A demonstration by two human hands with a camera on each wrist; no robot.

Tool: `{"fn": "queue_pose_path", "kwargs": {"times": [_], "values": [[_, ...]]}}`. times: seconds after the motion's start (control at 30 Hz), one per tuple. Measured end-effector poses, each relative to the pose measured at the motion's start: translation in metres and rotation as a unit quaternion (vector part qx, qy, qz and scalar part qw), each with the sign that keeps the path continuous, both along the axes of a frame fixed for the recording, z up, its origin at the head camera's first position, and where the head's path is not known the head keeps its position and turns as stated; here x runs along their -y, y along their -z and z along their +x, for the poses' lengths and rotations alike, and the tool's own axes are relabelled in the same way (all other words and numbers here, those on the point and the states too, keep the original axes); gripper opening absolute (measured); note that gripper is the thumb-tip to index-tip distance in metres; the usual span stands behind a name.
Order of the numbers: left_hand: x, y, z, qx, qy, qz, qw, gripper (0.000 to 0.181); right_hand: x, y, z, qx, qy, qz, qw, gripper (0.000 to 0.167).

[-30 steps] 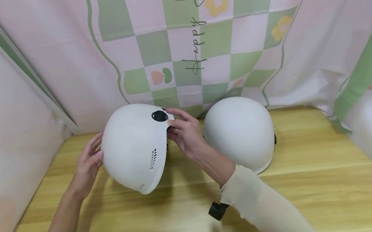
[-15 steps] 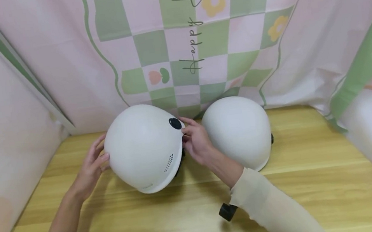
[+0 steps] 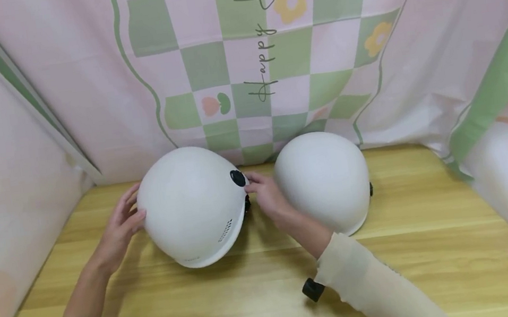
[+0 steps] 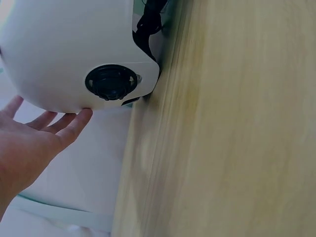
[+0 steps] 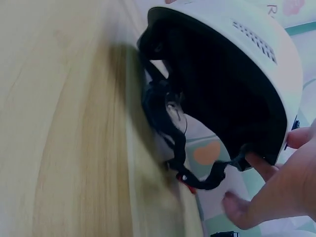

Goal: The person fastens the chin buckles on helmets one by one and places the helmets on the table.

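In the head view a white helmet [image 3: 190,204] is held tilted over the table, its rim raised toward the right. My left hand [image 3: 120,227] rests its fingertips on the helmet's left side, below a black round knob [image 4: 111,82] in the left wrist view. My right hand [image 3: 265,194] pinches the rim beside another black round knob [image 3: 238,178]. One finger reaches inside the rim in the right wrist view, where the dark lining [image 5: 217,74] and a dangling black chin strap [image 5: 173,133] show. A second white helmet [image 3: 324,181] sits dome up, just right of my right hand.
The wooden table [image 3: 235,305] carries both helmets near its back edge. Behind it hangs a checkered curtain [image 3: 250,57], and more fabric closes in the left and right sides. Black wrist pieces [image 3: 313,289] stick out from both beige sleeves.
The held helmet has turned, its knob side swinging right and down, then shifted slightly left and lower. My right hand has moved right and down with the rim; my left hand has barely moved.
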State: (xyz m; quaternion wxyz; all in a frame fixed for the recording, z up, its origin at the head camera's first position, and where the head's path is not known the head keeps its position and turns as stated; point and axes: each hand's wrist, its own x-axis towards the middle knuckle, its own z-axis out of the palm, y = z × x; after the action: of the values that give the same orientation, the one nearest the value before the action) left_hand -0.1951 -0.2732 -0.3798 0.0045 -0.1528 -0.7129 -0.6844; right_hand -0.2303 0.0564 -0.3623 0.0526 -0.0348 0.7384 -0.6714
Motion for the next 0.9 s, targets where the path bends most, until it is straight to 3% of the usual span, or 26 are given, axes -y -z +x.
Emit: {"fn": "queue_pose_path", "kwargs": {"times": [0.3, 0.53, 0.73, 0.9], "values": [[0.000, -0.001, -0.002, -0.005, -0.001, -0.013, 0.9999, 0.057, 0.001, 0.008, -0.001, 0.033, -0.032, -0.062, 0.9970, 0.057], [-0.003, -0.003, -0.003, 0.006, -0.017, -0.062, 0.9979, 0.060, -0.002, 0.017, -0.004, 0.051, -0.069, -0.093, 0.9919, 0.060], [-0.004, -0.002, -0.003, 0.024, -0.039, -0.062, 0.9970, 0.057, -0.006, 0.018, -0.004, 0.034, -0.129, -0.057, 0.9894, 0.068], [-0.005, 0.000, -0.006, 0.034, -0.035, -0.065, 0.9967, 0.058, -0.006, 0.018, -0.002, 0.035, -0.134, -0.013, 0.9902, 0.075]]}}
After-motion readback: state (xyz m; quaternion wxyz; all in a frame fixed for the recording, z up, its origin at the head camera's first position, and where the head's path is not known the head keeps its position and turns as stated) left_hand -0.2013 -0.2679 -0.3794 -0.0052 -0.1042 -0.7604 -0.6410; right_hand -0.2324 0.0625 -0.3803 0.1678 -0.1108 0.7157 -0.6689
